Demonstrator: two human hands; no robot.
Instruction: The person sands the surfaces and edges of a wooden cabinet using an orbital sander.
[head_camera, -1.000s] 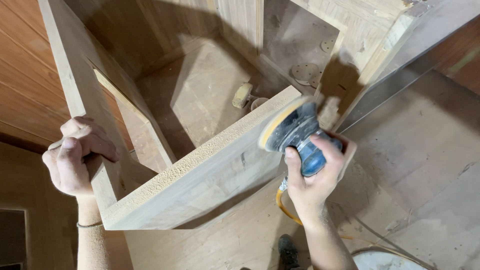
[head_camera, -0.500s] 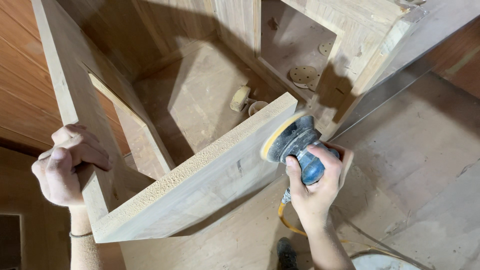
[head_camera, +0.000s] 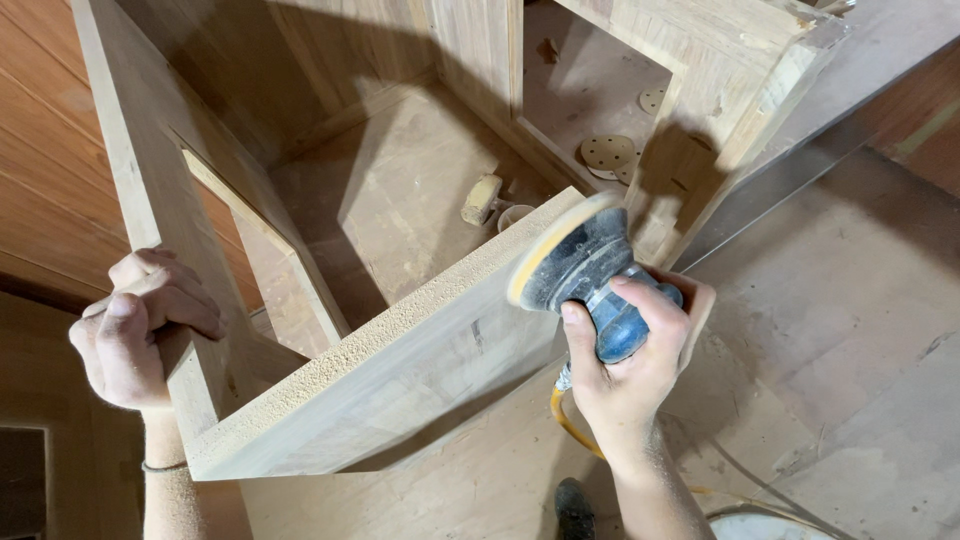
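My right hand (head_camera: 640, 360) grips a round sander (head_camera: 585, 270) with a blue-grey body and a yellow pad. The pad presses against the front face of a pale wooden cabinet panel (head_camera: 400, 370), near its right end. My left hand (head_camera: 135, 325) is closed around the upright left side board (head_camera: 150, 190) of the same wooden cabinet. A yellow hose (head_camera: 565, 425) runs down from the sander below my right wrist.
Inside the cabinet lie a small wooden block (head_camera: 482, 198) and, in the right compartment, loose round sanding discs (head_camera: 608, 152). A brown wood-panelled wall (head_camera: 45, 200) stands at the left. A dusty floor (head_camera: 850, 330) spreads to the right, with a white round rim (head_camera: 770, 525) at the bottom.
The sander and my right hand have shifted a little left and down along the front panel. My left hand stays on the side board.
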